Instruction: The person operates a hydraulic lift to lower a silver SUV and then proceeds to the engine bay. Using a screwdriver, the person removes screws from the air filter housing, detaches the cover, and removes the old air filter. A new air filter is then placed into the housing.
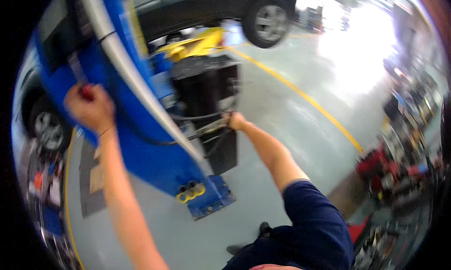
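item: my left hand (94,109), upper left, fingers clamped on a red-handled lever (87,92); its long axis runs up-left from them, before a blue post (141,162). my right hand (234,121), centre, farther from the lever, at a blurred metal bar (212,127); grip i cannot tell. top: dark grey car (202,12).

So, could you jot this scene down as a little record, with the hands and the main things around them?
Left hand: closed around a red knob
Right hand: at dark cables or hoses; blur hides its exact grip
Between the arms: blue post with a pale edge
Near right hand: black cabinet
At post's foot: yellow rings
Beyond: dark car, wheel showing
Floor: grey, with yellow line
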Action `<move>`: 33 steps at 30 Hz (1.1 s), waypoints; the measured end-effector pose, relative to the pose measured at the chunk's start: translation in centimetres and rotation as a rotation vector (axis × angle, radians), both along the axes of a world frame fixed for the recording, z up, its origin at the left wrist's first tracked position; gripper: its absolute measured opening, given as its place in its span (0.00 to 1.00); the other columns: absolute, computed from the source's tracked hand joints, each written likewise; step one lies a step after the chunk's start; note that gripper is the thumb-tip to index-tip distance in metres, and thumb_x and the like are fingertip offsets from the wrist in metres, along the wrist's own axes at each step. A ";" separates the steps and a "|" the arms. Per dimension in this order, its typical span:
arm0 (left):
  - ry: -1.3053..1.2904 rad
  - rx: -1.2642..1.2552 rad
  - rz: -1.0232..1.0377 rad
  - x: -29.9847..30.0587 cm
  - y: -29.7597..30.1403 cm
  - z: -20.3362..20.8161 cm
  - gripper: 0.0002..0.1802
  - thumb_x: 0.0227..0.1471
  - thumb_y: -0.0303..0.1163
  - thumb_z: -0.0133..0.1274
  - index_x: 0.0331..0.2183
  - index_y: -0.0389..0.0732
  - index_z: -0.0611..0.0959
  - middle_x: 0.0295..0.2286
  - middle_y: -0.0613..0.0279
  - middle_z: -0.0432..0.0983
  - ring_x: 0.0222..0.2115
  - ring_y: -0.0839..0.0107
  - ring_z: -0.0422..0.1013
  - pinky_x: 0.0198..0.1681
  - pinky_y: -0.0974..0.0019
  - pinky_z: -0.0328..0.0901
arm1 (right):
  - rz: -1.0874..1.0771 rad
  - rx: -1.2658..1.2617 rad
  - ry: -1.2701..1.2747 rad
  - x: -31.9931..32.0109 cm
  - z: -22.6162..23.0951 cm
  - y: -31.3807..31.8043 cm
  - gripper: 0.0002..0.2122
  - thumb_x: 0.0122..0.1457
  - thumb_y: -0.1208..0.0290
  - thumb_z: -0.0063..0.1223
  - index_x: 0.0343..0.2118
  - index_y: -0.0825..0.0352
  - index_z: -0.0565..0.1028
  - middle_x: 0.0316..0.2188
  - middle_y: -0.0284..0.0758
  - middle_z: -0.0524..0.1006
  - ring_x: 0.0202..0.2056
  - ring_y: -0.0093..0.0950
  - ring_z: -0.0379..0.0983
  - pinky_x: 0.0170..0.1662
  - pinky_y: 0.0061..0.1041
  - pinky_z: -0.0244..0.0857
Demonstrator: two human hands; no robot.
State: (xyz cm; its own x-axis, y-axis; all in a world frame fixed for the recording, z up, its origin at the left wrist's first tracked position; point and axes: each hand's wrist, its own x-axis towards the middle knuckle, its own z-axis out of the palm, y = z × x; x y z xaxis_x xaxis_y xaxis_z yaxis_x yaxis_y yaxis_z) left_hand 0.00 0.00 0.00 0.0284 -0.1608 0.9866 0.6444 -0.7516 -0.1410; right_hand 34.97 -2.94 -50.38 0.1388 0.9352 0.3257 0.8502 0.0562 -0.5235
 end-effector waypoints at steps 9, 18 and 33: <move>-0.222 -0.152 0.078 7.0 -2.6 -10.3 0.24 0.61 0.43 0.56 0.47 0.31 0.81 0.47 0.48 0.76 0.49 0.54 0.73 0.50 0.57 0.72 | -0.492 -0.081 -0.058 23.3 -2.4 -15.2 0.15 0.63 0.57 0.43 0.40 0.62 0.77 0.42 0.59 0.76 0.44 0.60 0.75 0.49 0.52 0.70; -0.166 -0.085 0.145 4.1 -1.4 -8.9 0.26 0.60 0.46 0.57 0.47 0.31 0.81 0.47 0.47 0.76 0.49 0.54 0.73 0.50 0.58 0.72 | -0.414 -0.070 -0.085 20.8 -5.1 -9.3 0.13 0.61 0.59 0.45 0.37 0.63 0.76 0.40 0.58 0.75 0.43 0.58 0.76 0.47 0.51 0.72; -0.118 -0.104 0.194 2.5 -1.3 -8.7 0.29 0.60 0.48 0.55 0.49 0.32 0.80 0.50 0.45 0.73 0.51 0.55 0.73 0.51 0.59 0.72 | -0.409 -0.124 0.032 15.8 -2.9 -8.8 0.34 0.62 0.43 0.51 0.47 0.81 0.70 0.45 0.62 0.78 0.50 0.57 0.74 0.54 0.46 0.69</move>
